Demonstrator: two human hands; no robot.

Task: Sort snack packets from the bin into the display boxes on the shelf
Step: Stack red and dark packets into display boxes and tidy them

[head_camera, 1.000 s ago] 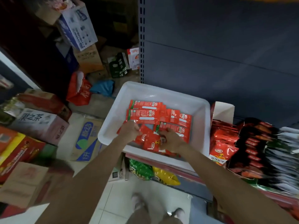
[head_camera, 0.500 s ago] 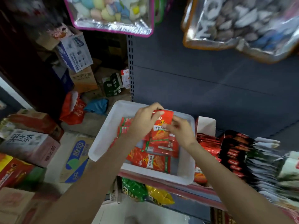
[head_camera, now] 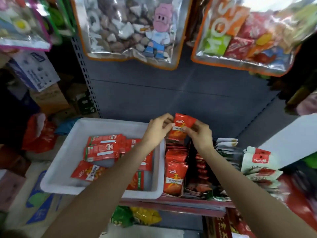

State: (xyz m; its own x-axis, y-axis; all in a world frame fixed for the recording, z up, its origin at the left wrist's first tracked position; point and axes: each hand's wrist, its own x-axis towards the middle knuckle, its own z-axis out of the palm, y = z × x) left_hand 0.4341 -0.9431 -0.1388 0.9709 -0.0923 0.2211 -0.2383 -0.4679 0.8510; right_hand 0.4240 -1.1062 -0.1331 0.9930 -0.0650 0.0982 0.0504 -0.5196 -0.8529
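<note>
— What is held by the hands?

— A red snack packet (head_camera: 181,127) is pinched upright between both hands. Its left edge is gripped by the curled fingers and thumb of the left hand (head_camera: 158,129), and its right edge is gripped by the right hand (head_camera: 199,134). Nothing is released; both grips are closed on the packet.

— Where is the packet placed?

— It is held above the far end of the display box (head_camera: 174,169), which is filled with a row of matching red packets standing on edge. Whether its lower edge is touching the row cannot be told.

— And the bin?

— The white bin (head_camera: 68,152) is set on the shelf (head_camera: 171,204) just to the left of that box, touching it or nearly so. Several red packets (head_camera: 103,148) are left lying flat inside it, partly hidden by the left forearm.

— What is seen beside the box?

— A row of dark packets (head_camera: 200,165) is stood to the right of it, and pale packets (head_camera: 257,162) are stacked further right. Large clear bags of sweets (head_camera: 127,28) are hung above, against the grey back panel (head_camera: 171,93).
</note>
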